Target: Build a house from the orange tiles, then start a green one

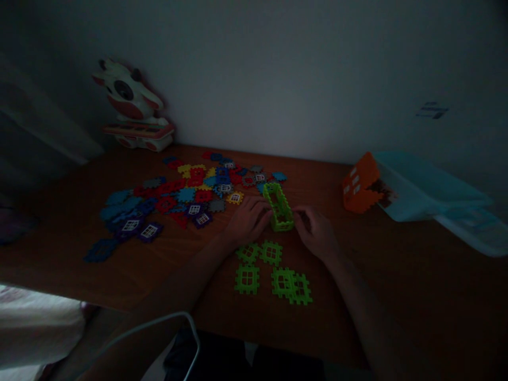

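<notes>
A green box-shaped piece, built from interlocking window tiles, stands on the wooden table. My left hand has its fingers curled against the piece's left side. At the near right end my right hand pinches it. Several loose green window tiles lie just in front of my hands. A scattered heap of blue, red, yellow, grey and purple tiles spreads over the table to the left and behind.
An orange assembled tile piece sits at the right, against a pale blue plastic box and lid. A cow-shaped toy stands at the back left by the wall. A white cable curves below the table's front edge.
</notes>
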